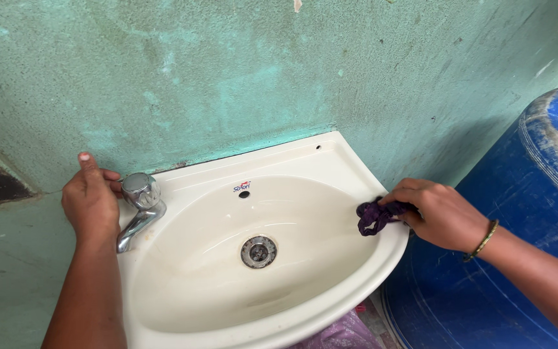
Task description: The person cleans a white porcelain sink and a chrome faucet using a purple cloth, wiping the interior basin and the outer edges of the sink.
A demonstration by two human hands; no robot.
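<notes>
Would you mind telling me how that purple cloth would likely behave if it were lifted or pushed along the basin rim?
The purple cloth looks floppy, bunched in the right hand. Probably light, and should slide easily over the glossy basin.

Light: soft, even daylight, moderately bright.
Shadows: faint, beneath the sink [363,187] rim.
Glare: small highlights on the tap [139,194].
Focus: sharp throughout; slight edge distortion.

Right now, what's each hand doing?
Left hand: closed around the chrome tap at the sink.
Right hand: closed, holding a purple cloth.
</notes>
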